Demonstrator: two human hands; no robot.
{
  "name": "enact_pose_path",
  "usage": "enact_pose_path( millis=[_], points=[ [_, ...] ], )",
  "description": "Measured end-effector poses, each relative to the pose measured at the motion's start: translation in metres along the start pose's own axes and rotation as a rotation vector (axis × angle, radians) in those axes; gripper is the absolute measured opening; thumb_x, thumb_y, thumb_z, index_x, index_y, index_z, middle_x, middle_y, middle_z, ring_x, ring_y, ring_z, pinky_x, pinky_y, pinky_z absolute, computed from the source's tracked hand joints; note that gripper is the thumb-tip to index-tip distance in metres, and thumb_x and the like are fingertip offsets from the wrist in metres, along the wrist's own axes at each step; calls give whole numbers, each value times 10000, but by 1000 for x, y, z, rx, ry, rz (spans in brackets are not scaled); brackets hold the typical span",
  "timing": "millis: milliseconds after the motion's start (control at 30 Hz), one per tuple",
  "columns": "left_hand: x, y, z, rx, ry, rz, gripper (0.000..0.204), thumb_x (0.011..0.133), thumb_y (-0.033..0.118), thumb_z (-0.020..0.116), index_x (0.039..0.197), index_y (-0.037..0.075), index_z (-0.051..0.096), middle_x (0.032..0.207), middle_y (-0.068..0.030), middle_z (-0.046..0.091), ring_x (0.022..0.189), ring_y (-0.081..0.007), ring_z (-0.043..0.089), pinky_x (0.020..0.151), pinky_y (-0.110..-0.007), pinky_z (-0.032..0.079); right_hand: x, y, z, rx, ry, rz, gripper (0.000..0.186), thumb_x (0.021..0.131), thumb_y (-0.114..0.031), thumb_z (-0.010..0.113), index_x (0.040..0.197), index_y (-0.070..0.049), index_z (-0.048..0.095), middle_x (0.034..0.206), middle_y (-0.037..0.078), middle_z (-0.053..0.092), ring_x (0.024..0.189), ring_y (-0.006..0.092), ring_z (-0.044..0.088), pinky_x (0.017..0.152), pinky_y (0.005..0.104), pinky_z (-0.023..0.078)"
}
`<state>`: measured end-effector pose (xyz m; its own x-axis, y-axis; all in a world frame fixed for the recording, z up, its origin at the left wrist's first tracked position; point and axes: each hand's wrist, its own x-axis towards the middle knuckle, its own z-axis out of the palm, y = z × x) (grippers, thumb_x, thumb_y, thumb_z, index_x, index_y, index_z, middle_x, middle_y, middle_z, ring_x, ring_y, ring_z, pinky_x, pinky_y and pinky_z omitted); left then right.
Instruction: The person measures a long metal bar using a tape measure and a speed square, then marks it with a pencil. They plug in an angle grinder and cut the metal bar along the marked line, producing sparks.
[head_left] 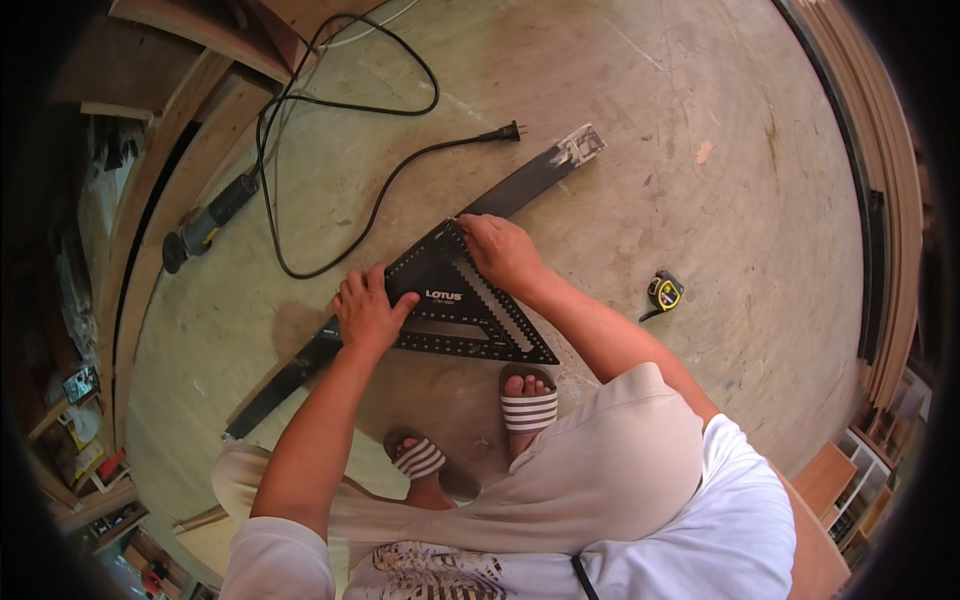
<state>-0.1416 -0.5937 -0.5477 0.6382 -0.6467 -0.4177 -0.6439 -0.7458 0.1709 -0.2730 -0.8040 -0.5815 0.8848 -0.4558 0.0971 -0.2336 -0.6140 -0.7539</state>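
A large black triangular speed square [430,272] with pale markings and a slotted cutout lies across a long dark bar [530,185] on the floor. The bar runs diagonally from lower left to upper right, and its far end looks whitish and worn. My left hand [368,310] grips the square's left side, thumb over its face and fingers along the edge by the bar. At the square's top corner my right hand [497,250] has its fingers curled and pressed together on it. The square hides the bar's middle part.
A corded angle grinder [212,222] lies at the left, its black cable [373,215] looping over the floor to a plug. A yellow-black tape measure [664,291] rests at the right. Stacked boards [885,200] line the right side. My sandalled feet [527,400] are just below the square.
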Motion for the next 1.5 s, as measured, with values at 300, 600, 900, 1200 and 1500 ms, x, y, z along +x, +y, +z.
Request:
enact_pose_path(
  millis=[300,600,900,1200,1500],
  points=[
    [-1,-2,0,12,3,1,729,834,552,688,1362,108,453,1220,-160,473,1169,-371,457,1004,-499,334,-57,-3,-52,-224,-359,241,158,891,-145,586,1027,-87,641,864,180,686,842,402,649,739,484,522],
    [-1,-2,3,1,31,11,736,818,544,709,1364,112,468,1222,-155,491,1168,-365,476,1001,-504,348,-87,-3,-32,101,-40,599,156,955,-181,594,1034,-47,584,894,191,682,845,396,654,723,445,504],
    [-1,-3,0,-22,41,7,711,809,484,744,1346,95,487,1225,-155,500,1182,-362,483,999,-489,363,-16,-23,-33,-109,-15,248,170,939,-222,575,1060,-102,578,781,166,681,735,393,658,634,504,503],
    [1,-4,0,-9,44,13,716,801,508,743,1321,76,506,1205,-178,515,1133,-378,516,962,-494,398,-37,6,-1,143,155,424,120,974,-143,529,1063,-62,521,864,212,668,826,426,649,689,489,488],
    [2,-4,0,-16,66,27,720,795,507,750,1314,66,517,1189,-186,526,1123,-385,523,961,-495,402,-60,-2,9,223,107,477,114,974,-128,526,1051,-47,500,846,219,665,826,445,651,689,506,490]
  ],
)
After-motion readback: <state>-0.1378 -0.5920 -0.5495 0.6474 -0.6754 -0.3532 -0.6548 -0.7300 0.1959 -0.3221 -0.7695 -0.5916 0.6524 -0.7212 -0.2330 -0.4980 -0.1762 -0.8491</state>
